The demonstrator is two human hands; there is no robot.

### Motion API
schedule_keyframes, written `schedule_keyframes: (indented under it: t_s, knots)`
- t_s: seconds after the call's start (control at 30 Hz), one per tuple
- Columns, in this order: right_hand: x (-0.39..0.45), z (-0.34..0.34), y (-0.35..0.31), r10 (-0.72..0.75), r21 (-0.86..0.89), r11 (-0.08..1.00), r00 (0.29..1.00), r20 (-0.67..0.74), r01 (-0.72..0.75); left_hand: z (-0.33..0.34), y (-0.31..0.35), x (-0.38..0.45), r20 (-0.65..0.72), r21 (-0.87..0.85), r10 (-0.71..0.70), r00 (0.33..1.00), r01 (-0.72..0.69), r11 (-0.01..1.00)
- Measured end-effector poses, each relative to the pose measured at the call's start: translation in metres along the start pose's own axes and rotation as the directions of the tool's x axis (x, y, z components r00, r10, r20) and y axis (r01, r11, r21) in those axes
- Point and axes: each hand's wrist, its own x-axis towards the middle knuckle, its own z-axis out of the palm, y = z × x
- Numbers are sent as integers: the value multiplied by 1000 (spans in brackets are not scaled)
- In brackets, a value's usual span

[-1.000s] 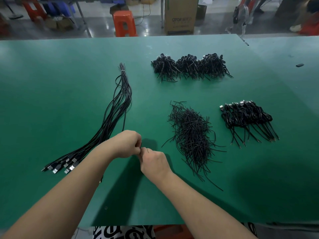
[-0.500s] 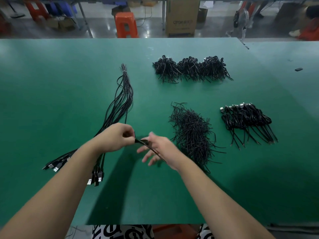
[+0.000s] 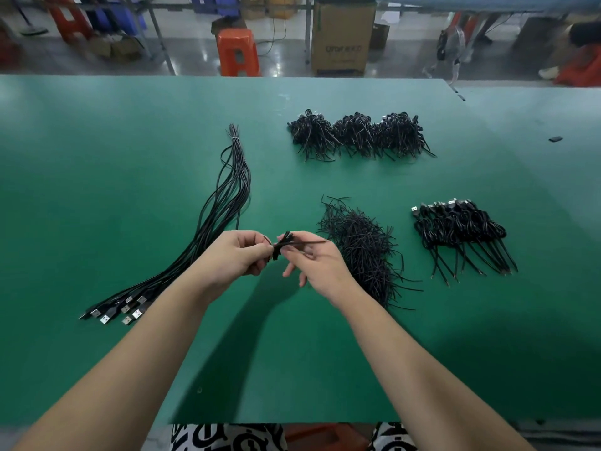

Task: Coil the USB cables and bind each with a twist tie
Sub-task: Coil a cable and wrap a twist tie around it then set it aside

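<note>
A wide green desk (image 3: 97, 190) fills the view, a workshop floor with an orange stool (image 3: 238, 52) beyond it. Above the desk's middle, the left hand (image 3: 237, 255) pinches a small coiled cable (image 3: 282, 245), while the right hand (image 3: 313, 258) pinches the thin tie end sticking out rightward, its other fingers spread. The coil looks tight, black and springy. If either grip slackens before the twist sets, the loops could spring apart. Uncoiled cables (image 3: 224, 203) lie left, loose ties (image 3: 361, 245) right, finished bundles (image 3: 461, 229) farther right.

Two hands (image 3: 276, 255), three far cable heaps (image 3: 357, 135), one twist-tie pile (image 3: 361, 242).
</note>
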Motion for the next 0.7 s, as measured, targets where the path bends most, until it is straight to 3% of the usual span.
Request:
schedule_keyframes:
  t_s: [0.1,0.27,0.37,0.47,0.53,0.6,0.7]
  knots:
    - [-1,-4,-3,5,-59,998,1000,1,-5,1,3,-1,-1,60,53,999,-53,997]
    - [-1,-5,-9,98,13,995,995,9,-98,0,4,-3,-11,366,210,978,-192,911]
    - [0,-4,-14,179,56,982,984,28,-180,1,7,-8,65,642,421,905,-361,676]
    - [1,-5,-18,307,158,934,946,107,-321,5,7,-11,238,774,525,817,-486,405]
    - [1,-7,-18,342,178,915,930,136,-362,6,6,-11,303,810,556,774,-516,277]
    - [1,-8,-17,322,197,918,937,134,-344,7,5,-11,275,817,592,758,-509,272]
    - [1,-7,-17,301,245,917,949,94,-316,8,3,-10,111,806,609,785,-430,408]
